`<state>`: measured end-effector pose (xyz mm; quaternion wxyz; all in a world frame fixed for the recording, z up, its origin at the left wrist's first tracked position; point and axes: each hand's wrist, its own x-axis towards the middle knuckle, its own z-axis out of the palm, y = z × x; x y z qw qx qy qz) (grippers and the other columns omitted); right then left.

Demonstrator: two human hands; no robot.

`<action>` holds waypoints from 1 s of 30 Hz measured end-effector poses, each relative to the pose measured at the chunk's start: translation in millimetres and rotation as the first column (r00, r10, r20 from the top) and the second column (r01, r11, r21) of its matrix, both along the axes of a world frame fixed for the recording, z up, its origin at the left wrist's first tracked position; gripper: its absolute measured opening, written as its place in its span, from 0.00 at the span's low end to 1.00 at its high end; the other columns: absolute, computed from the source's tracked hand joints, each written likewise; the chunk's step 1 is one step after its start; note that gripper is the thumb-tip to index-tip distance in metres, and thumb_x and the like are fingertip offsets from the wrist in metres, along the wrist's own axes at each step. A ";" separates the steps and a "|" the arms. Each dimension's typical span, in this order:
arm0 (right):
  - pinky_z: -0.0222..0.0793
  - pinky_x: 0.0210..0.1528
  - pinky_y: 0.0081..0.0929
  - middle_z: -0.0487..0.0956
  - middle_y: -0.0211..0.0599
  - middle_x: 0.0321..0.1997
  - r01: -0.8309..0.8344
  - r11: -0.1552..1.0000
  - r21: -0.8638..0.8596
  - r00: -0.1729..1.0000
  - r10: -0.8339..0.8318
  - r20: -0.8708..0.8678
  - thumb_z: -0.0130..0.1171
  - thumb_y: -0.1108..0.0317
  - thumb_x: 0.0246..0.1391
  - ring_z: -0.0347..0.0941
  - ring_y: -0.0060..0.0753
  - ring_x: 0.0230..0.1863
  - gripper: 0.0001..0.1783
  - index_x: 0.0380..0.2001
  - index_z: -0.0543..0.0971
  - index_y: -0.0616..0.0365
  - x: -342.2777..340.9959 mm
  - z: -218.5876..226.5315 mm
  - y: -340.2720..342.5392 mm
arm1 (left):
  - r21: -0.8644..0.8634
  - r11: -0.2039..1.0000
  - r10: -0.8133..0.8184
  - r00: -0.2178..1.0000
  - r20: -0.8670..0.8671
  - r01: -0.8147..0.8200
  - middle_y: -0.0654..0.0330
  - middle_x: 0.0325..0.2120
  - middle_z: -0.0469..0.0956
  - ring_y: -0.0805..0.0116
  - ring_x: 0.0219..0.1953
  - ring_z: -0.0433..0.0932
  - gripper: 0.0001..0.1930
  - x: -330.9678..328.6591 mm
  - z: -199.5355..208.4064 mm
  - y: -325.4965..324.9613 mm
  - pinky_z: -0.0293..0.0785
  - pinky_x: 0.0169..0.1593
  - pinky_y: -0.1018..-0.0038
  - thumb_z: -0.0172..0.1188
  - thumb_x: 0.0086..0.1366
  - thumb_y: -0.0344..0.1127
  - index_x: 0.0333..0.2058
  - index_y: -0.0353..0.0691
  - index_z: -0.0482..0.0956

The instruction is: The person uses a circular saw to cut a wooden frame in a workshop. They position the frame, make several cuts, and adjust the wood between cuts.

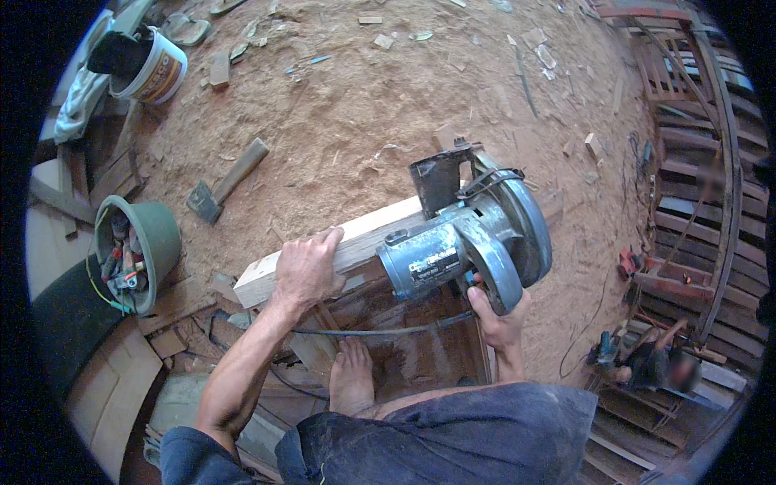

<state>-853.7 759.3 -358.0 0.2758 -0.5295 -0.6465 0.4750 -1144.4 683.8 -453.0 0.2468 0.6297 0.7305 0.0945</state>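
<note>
A wooden beam (pixel 373 244) lies slanted across the middle of the view, its near-left end raw and pale. My left hand (pixel 311 268) is closed over it from above, thumb along the near side. On the beam's far right part rests a blue-grey circular saw (pixel 424 257), its motor toward me and its round blade guard to the right. My right hand (pixel 503 322) is wrapped round the saw's curved rear handle, fingers partly hidden behind it. The blade cannot be seen. My bare foot (pixel 352 373) stands just below the beam.
A dark cable (pixel 388 332) runs below the beam. To the left are a wooden-handled tool with a dark metal head (pixel 205 202), a green bucket (pixel 166 234) of tools and a white bucket (pixel 175 71). Sawdust covers the ground. Slatted wooden frames (pixel 687 162) and another person (pixel 647 365) are at right.
</note>
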 end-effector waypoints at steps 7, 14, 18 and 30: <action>0.72 0.38 0.20 0.82 0.29 0.30 0.018 0.999 -0.031 0.999 -0.019 -0.044 0.66 0.74 0.49 0.75 0.18 0.32 0.12 0.39 0.82 0.64 -14.1 -1.5 22.2 | -0.034 0.999 0.002 0.999 -0.043 -0.003 0.50 0.37 0.83 0.51 0.36 0.84 0.31 -0.8 5.9 6.7 0.80 0.39 0.59 0.70 0.42 0.38 0.49 0.42 0.75; 0.70 0.29 0.28 0.78 0.36 0.22 -0.029 0.990 0.137 0.998 0.037 -0.059 0.66 0.67 0.50 0.72 0.24 0.23 0.12 0.36 0.79 0.62 -15.2 -0.6 27.0 | 0.034 0.999 -0.010 0.999 -0.054 0.012 0.50 0.35 0.84 0.50 0.35 0.84 0.29 5.6 18.8 9.2 0.79 0.38 0.57 0.67 0.46 0.43 0.50 0.45 0.77; 0.71 0.30 0.34 0.78 0.47 0.24 -0.031 0.992 0.125 0.999 0.034 -0.015 0.66 0.67 0.48 0.74 0.33 0.24 0.13 0.34 0.77 0.63 -11.7 6.7 26.0 | -0.033 0.999 0.008 0.995 -0.102 -0.012 0.50 0.34 0.84 0.48 0.35 0.83 0.31 10.6 26.3 12.3 0.79 0.41 0.56 0.67 0.44 0.43 0.52 0.48 0.78; 0.75 0.34 0.42 0.80 0.50 0.26 0.103 0.940 0.324 0.992 -0.120 0.031 0.65 0.67 0.47 0.81 0.53 0.33 0.12 0.35 0.78 0.58 -24.9 7.3 16.7 | -0.035 0.996 0.077 0.977 -0.198 -0.085 0.47 0.31 0.84 0.47 0.34 0.84 0.28 9.0 24.2 3.5 0.80 0.41 0.54 0.70 0.46 0.56 0.43 0.45 0.82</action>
